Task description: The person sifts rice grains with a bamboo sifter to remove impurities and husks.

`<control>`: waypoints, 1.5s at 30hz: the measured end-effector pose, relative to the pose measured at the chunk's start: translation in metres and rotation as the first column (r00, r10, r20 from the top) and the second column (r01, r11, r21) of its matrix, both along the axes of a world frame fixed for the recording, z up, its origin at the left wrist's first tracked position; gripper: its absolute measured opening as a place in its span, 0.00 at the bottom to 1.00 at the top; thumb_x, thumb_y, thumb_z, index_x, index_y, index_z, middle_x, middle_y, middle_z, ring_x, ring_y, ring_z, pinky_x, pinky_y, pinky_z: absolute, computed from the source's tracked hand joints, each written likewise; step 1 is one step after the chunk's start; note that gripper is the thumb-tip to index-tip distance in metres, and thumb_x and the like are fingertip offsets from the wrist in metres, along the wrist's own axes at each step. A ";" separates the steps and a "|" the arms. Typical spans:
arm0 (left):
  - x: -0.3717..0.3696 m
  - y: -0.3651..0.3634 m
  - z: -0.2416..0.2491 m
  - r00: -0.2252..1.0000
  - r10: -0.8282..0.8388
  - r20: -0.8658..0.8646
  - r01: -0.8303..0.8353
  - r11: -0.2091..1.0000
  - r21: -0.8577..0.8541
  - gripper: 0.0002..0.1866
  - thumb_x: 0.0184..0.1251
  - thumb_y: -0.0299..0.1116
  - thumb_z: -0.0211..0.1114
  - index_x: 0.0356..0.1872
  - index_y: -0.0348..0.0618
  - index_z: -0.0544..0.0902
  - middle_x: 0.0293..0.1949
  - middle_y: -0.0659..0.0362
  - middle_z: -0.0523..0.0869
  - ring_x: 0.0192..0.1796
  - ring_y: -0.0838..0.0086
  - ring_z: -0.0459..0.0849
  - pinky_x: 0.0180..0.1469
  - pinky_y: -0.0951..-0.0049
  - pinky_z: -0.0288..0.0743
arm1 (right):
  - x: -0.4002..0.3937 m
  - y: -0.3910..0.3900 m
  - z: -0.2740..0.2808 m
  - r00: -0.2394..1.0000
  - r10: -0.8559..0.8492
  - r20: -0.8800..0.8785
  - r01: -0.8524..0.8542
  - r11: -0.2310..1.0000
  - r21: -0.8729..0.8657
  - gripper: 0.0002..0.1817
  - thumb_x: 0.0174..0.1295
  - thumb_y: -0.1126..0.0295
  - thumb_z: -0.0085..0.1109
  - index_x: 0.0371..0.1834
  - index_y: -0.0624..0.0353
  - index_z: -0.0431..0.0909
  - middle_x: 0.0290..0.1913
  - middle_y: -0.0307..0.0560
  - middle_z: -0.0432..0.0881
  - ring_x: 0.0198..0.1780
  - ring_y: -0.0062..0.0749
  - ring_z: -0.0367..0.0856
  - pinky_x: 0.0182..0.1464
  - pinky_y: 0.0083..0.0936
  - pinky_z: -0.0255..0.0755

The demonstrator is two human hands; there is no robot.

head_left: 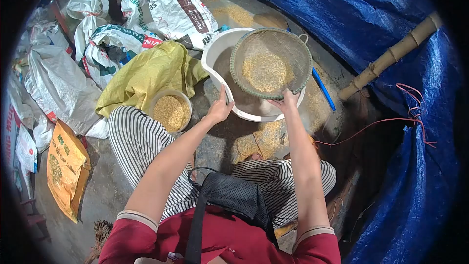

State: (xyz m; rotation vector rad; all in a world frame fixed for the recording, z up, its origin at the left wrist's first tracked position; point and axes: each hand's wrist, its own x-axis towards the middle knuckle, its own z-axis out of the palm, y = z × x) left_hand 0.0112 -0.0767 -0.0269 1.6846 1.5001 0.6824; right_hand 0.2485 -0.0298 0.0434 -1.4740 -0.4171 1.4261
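Observation:
A round woven sieve (298, 54) with a green rim sits tilted over the white basin (210, 58), and yellowish grain (267, 72) lies in its middle. My right hand (287, 100) grips the near edge of the sieve. At the basin's near left side, my left hand (221, 109) holds the rim, thumb and forefinger laid along it. The basin's inside is partly hidden by the sieve. Left of my left hand stands a small tub (188, 104) full of similar grain (171, 113).
White sacks (61, 80) crowd the left, with a yellow sack (146, 76) nearer and an orange bag (67, 166) below. Loose grain (273, 134) is scattered on the floor. A blue stick (323, 89), a bamboo pole (391, 57) and blue tarp (420, 186) are on the right.

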 end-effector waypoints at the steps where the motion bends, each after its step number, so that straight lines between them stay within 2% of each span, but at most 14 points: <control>1: 0.000 -0.001 0.003 1.000 -0.003 -0.014 0.003 1.000 -0.026 0.43 0.58 0.41 0.52 0.62 0.42 0.30 0.43 0.33 0.73 0.46 0.44 0.72 0.51 0.58 0.63 | -0.006 0.000 -0.008 0.994 -0.095 0.052 0.093 0.995 0.039 0.32 0.55 0.76 0.41 0.60 0.43 0.38 0.58 0.59 0.54 0.46 0.58 0.71 0.35 0.49 0.77; 10: -0.001 -0.001 0.008 1.000 -0.005 0.021 0.007 0.996 -0.087 0.43 0.58 0.41 0.53 0.62 0.43 0.31 0.45 0.32 0.71 0.49 0.44 0.71 0.53 0.59 0.62 | -0.003 0.008 -0.014 0.977 -0.190 0.097 0.183 0.980 0.084 0.32 0.54 0.76 0.41 0.60 0.43 0.39 0.58 0.58 0.54 0.46 0.56 0.72 0.33 0.50 0.77; 14: -0.001 -0.002 0.009 1.000 -0.006 -0.001 0.006 0.996 -0.091 0.43 0.58 0.41 0.53 0.63 0.44 0.31 0.46 0.33 0.71 0.48 0.45 0.71 0.52 0.59 0.63 | -0.006 0.002 0.025 1.000 0.009 -0.007 -0.009 0.999 0.050 0.23 0.55 0.76 0.36 0.56 0.53 0.50 0.51 0.62 0.64 0.44 0.52 0.74 0.36 0.48 0.77; 16: -0.003 -0.001 0.015 1.000 -0.020 0.001 0.020 0.989 -0.149 0.43 0.58 0.41 0.53 0.63 0.43 0.31 0.46 0.33 0.71 0.48 0.45 0.72 0.52 0.60 0.63 | -0.028 -0.002 0.033 0.966 -0.257 0.032 0.251 0.960 0.126 0.22 0.54 0.77 0.36 0.54 0.58 0.52 0.48 0.62 0.67 0.45 0.52 0.73 0.38 0.45 0.77; 18: -0.001 0.001 0.000 1.000 -0.010 -0.018 0.008 0.996 -0.086 0.43 0.58 0.41 0.52 0.62 0.43 0.31 0.46 0.33 0.71 0.48 0.46 0.72 0.52 0.60 0.63 | -0.006 0.016 0.014 0.969 -0.247 -0.014 0.247 0.963 0.110 0.20 0.55 0.76 0.36 0.53 0.59 0.55 0.48 0.62 0.66 0.45 0.53 0.72 0.39 0.44 0.77; 20: -0.002 0.001 0.000 0.999 -0.002 -0.033 0.001 1.000 -0.022 0.43 0.58 0.41 0.52 0.62 0.43 0.30 0.46 0.33 0.71 0.48 0.46 0.72 0.52 0.60 0.63 | 0.020 0.030 0.012 0.965 -0.029 -0.262 0.040 0.998 0.038 0.19 0.56 0.75 0.34 0.53 0.58 0.57 0.51 0.60 0.65 0.45 0.53 0.72 0.38 0.45 0.78; 24: 0.000 0.000 0.007 1.000 -0.019 -0.023 0.016 0.995 -0.099 0.43 0.58 0.41 0.52 0.62 0.43 0.29 0.45 0.33 0.72 0.48 0.46 0.72 0.52 0.59 0.63 | 0.003 0.033 0.004 0.920 -0.195 -0.339 0.261 0.952 0.162 0.21 0.57 0.75 0.37 0.55 0.61 0.54 0.51 0.64 0.63 0.49 0.57 0.68 0.38 0.49 0.77; 28: -0.001 0.001 0.002 0.999 -0.023 -0.033 0.020 0.997 -0.069 0.43 0.58 0.42 0.51 0.62 0.43 0.29 0.44 0.34 0.73 0.47 0.46 0.72 0.53 0.59 0.63 | 0.017 0.034 0.026 0.773 -0.115 -0.624 0.072 0.993 -0.094 0.18 0.61 0.70 0.31 0.56 0.59 0.56 0.55 0.60 0.60 0.54 0.56 0.64 0.42 0.50 0.74; 32: -0.004 0.000 0.008 1.000 -0.026 -0.007 0.025 0.996 -0.086 0.43 0.58 0.42 0.51 0.62 0.42 0.29 0.44 0.35 0.73 0.47 0.46 0.72 0.53 0.59 0.62 | -0.006 0.031 0.006 0.856 -0.120 -0.503 0.180 0.981 0.072 0.18 0.61 0.69 0.31 0.54 0.61 0.59 0.54 0.58 0.63 0.51 0.52 0.68 0.42 0.48 0.75; 33: -0.003 0.000 0.007 0.999 -0.026 -0.032 0.024 0.997 -0.071 0.43 0.58 0.42 0.51 0.62 0.42 0.29 0.44 0.34 0.73 0.48 0.46 0.72 0.53 0.59 0.62 | -0.002 0.028 0.008 0.888 0.013 -0.459 0.047 0.992 0.118 0.18 0.61 0.70 0.31 0.55 0.60 0.57 0.53 0.56 0.64 0.51 0.50 0.68 0.41 0.48 0.75; 36: -0.003 -0.002 0.005 0.999 -0.031 -0.032 0.030 0.998 -0.049 0.43 0.58 0.43 0.51 0.62 0.42 0.29 0.46 0.34 0.72 0.48 0.46 0.72 0.53 0.59 0.62 | -0.011 0.023 0.013 0.871 -0.166 -0.462 0.184 0.983 -0.006 0.17 0.61 0.71 0.31 0.54 0.60 0.58 0.51 0.55 0.66 0.49 0.49 0.70 0.40 0.48 0.76; 38: -0.002 0.001 0.001 1.000 -0.025 -0.008 0.025 0.999 -0.029 0.43 0.59 0.43 0.51 0.62 0.42 0.29 0.46 0.34 0.71 0.48 0.45 0.72 0.53 0.59 0.62 | -0.021 0.021 0.011 0.869 -0.171 -0.465 0.233 0.969 0.080 0.17 0.60 0.71 0.32 0.53 0.63 0.59 0.50 0.58 0.66 0.48 0.52 0.70 0.38 0.46 0.77; 40: -0.002 0.003 -0.007 0.998 -0.023 -0.054 0.021 0.999 -0.031 0.43 0.59 0.43 0.51 0.62 0.43 0.29 0.46 0.34 0.71 0.48 0.45 0.72 0.53 0.59 0.62 | -0.024 0.016 0.013 0.746 -0.223 -0.627 0.192 0.974 -0.118 0.17 0.59 0.72 0.33 0.51 0.65 0.59 0.48 0.62 0.66 0.47 0.55 0.70 0.37 0.46 0.78; 45: -0.001 0.000 0.000 1.000 -0.022 -0.015 0.021 0.999 -0.034 0.43 0.58 0.42 0.53 0.63 0.42 0.32 0.48 0.33 0.69 0.49 0.46 0.71 0.52 0.60 0.63 | -0.032 0.008 -0.006 0.858 -0.186 -0.479 0.234 0.971 0.043 0.18 0.59 0.72 0.34 0.54 0.63 0.58 0.49 0.59 0.67 0.49 0.52 0.69 0.40 0.45 0.77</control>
